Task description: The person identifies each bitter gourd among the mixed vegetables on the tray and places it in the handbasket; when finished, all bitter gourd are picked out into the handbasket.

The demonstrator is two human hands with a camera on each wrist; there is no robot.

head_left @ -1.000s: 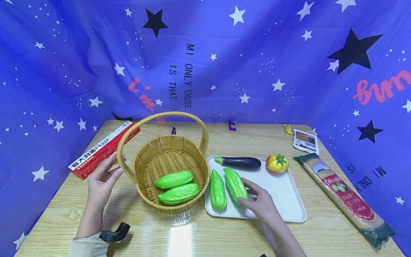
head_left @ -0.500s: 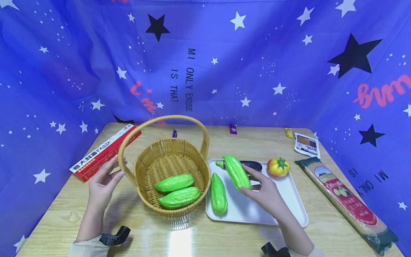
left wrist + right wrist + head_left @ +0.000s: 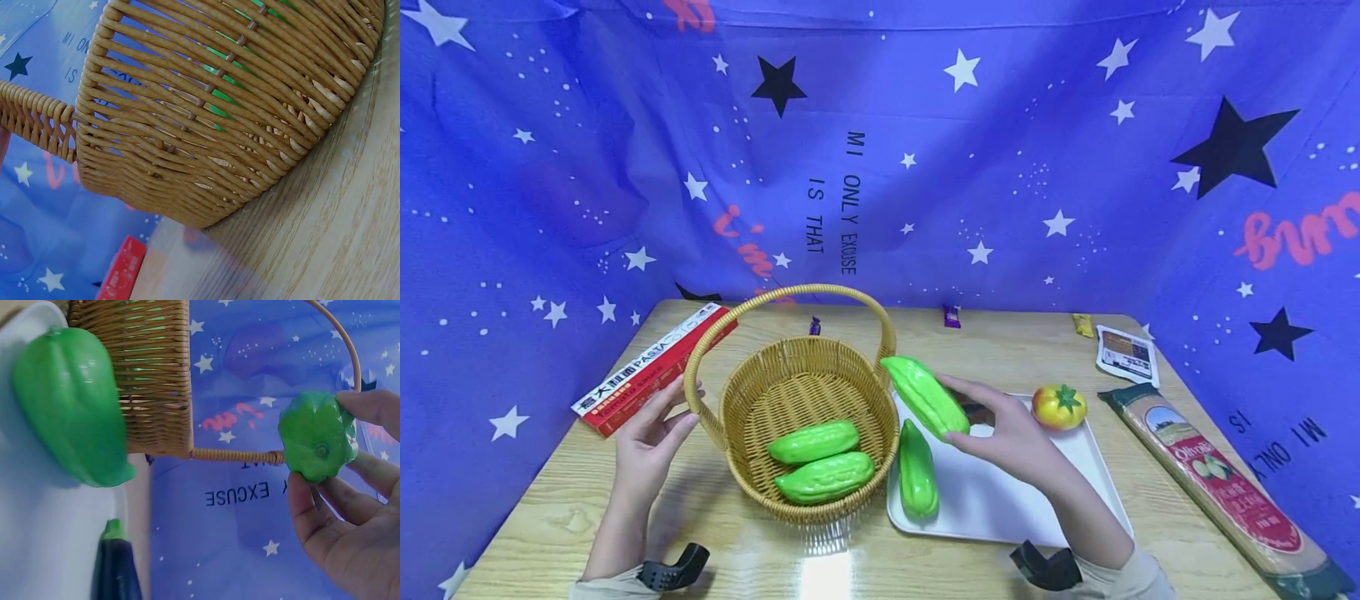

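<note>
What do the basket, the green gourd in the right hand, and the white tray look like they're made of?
Basket: woven wicker or rattan, judging by the tan strands and open gaps; matte.
Green gourd gripped by the right hand: probably plastic or foam, with even bright colour, a soft sheen and a moulded end.
White tray: likely smooth plastic or melamine, uniform white; hard to tell which.

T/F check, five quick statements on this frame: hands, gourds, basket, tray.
1. The right hand holds a green gourd in the air. True.
2. The basket holds three gourds. False: two lie in it.
3. The left hand is at the basket handle. True.
4. The tray has no gourd on it. False: one gourd lies at its left edge.
5. The tomato is in the basket. False: it sits at the tray's far right corner.
</note>
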